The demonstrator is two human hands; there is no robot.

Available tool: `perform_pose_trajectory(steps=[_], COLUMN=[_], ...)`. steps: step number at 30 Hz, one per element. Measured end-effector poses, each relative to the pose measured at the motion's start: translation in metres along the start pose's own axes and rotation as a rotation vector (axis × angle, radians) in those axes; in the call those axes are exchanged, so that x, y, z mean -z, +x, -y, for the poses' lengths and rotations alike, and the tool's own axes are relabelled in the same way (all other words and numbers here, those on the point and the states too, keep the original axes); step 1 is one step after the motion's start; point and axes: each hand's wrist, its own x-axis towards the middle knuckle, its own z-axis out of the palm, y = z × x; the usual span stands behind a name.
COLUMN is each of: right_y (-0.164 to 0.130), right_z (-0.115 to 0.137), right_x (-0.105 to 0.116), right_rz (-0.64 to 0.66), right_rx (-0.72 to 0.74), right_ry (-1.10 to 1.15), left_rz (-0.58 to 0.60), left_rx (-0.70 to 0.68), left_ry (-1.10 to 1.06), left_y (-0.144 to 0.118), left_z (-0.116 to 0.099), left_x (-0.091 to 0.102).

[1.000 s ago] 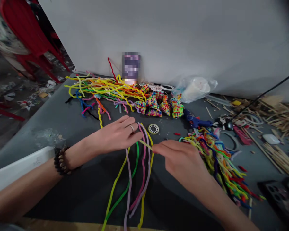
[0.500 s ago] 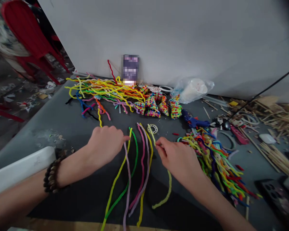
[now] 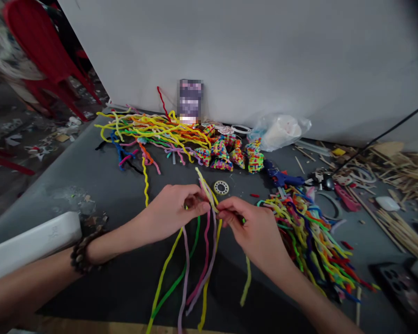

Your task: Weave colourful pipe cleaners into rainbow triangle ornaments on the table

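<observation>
While the right hand (image 3: pixel 252 225) pinches a pale yellow fuzzy strand (image 3: pixel 246 280) between thumb and fingertips, the left hand (image 3: pixel 176 206) sits just beside it, thumb and forefinger curled nearly together at the strands; whether it grips one cannot be told. The pale strand's upper end lies across the tops of the others, between the hands; its tail hangs below the right hand.

Beneath the hands, on the dark grey tabletop (image 3: pixel 101 178): a yellow strand (image 3: pixel 164 267), a green strand (image 3: pixel 176 283) and a lilac strand (image 3: pixel 186 260) at left; at right, a pink strand (image 3: pixel 206 236) with another lilac and another yellow close by. Yellow and green cross toward the near edge. A pale perforated ring (image 3: pixel 221 187) lies just beyond the hands.

Containers: one clear plastic bag (image 3: pixel 305 126), crumpled near the grey panel (image 3: pixel 251 55) — a white roll-like object (image 3: pixel 284 126) shows inside. One small white case (image 3: pixel 387 203), right side; contents hidden.

Surroundings: a loose heap of coloured strands (image 3: pixel 142 127) at back left, touching multicoloured woven pieces (image 3: pixel 255 160). Blue glue gun (image 3: pixel 285 179) right of these — a second strand bundle (image 3: pixel 313 241) nearer the person. Wooden sticks (image 3: pixel 400 227) at far right.
</observation>
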Motion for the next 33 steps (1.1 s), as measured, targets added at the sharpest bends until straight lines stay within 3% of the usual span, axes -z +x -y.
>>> perform_pose_trajectory(steps=[2, 4, 10, 14, 18, 21, 24, 29, 33], right_y=[-0.003, -0.006, -0.007, 0.003, 0.008, 0.005, 0.003, 0.003, -0.004], right_z=[0.005, 0.008, 0.014, 0.012, 0.011, 0.010, 0.007, 0.002, 0.008], right_x=[-0.004, -0.007, -0.007, 0.003, 0.016, 0.018, 0.014, -0.002, -0.030], right_rz=[-0.016, -0.024, -0.031, 0.121, 0.233, 0.234, 0.245, 0.415, 0.259], right_rx=[0.026, 0.050, 0.060, 0.011, 0.029, -0.001, -0.078, -0.134, -0.054], right_ry=[0.039, 0.029, 0.055, 0.132, 0.183, 0.241, 0.284, 0.422, 0.170], left_rz=[0.012, -0.046, -0.167, -0.204, -0.147, -0.034, 0.011, -0.038, -0.041], left_rx=[0.019, 0.047, -0.069, -0.048, 0.089, 0.080, 0.054, 0.175, 0.368], left_ry=[-0.421, -0.618, -0.514, -0.601, -0.761, -0.749, -0.732, -1.031, -1.031], left_y=[0.002, 0.002, -0.007, -0.007, 0.001, 0.005, 0.006, 0.011, 0.017], left_z=[0.005, 0.009, 0.006, 0.008, 0.009, 0.007, 0.007, 0.011, 0.012], left_x=[-0.008, -0.015, -0.022, -0.023, -0.017, -0.009, -0.005, 0.003, 0.027])
